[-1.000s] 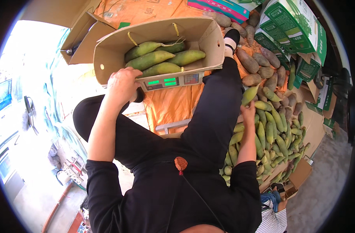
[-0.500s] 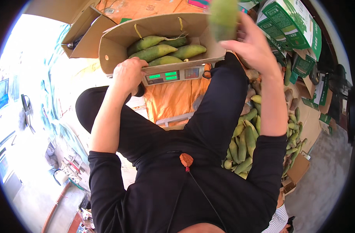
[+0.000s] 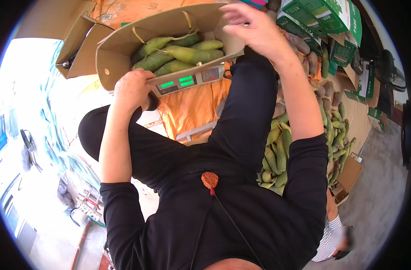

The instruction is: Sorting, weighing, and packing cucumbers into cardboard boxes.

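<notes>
While your left hand (image 3: 132,90) clamps the near rim of the cardboard box (image 3: 165,30), your right hand (image 3: 258,35), fingers apart, hovers at its right end; green radishes (image 3: 187,54) lie inside.

1. Green-and-white cartons (image 3: 325,15) are standing between one and two o'clock.
2. A dark fan (image 3: 390,74) is facing inward just past two o'clock.
3. A small brown box (image 3: 349,170) is lying open between three and four o'clock.
4. Someone in a striped top (image 3: 323,248) is showing past four o'clock, partly hidden.
5. A reddish-brown pole (image 3: 81,245) is lying toward eight o'clock.
6. Pale blue-green sheeting (image 3: 57,148) is hanging around nine o'clock.
7. An open brown carton (image 3: 90,49) is sitting near ten o'clock.
</notes>
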The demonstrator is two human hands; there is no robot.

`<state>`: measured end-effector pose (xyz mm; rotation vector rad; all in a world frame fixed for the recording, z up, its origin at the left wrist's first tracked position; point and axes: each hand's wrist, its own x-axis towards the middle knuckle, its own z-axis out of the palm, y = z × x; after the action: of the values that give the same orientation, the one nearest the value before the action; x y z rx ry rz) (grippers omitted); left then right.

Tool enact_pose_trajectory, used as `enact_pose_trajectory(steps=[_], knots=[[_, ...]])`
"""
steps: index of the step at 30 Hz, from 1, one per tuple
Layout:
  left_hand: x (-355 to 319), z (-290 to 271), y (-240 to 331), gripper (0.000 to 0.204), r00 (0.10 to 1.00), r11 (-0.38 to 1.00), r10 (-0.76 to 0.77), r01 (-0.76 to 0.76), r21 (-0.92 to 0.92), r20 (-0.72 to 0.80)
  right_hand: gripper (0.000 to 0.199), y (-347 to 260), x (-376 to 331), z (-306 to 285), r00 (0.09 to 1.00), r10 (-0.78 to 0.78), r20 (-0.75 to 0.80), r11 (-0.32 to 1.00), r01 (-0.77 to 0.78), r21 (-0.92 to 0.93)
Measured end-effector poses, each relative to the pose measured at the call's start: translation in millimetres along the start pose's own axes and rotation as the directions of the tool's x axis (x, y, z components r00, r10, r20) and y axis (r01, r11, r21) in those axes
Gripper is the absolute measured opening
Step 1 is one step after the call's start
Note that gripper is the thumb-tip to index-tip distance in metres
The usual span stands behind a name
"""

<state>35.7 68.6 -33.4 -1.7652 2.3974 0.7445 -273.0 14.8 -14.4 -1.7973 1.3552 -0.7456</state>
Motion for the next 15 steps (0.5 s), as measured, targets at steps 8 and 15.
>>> enact_pose_trajectory(steps=[8, 15], knots=[[4.4, -3.7, 9.6, 0.03, 0.999, 0.999, -0.029, 0.028, 0.029, 0.024, 0.032, 157.6, -130.1, -53.4, 0.835, 0.377, -0.4, 0.918, -0.395, 0.039], [11.2, -5.9, 22.6, 0.037, 0.996, 0.998, -0.066, 0.065, 0.005, 0.052, 0.028, 287.7, -298.9, -2.0, 0.467, 0.775, -0.426, 0.562, -0.818, 0.127]])
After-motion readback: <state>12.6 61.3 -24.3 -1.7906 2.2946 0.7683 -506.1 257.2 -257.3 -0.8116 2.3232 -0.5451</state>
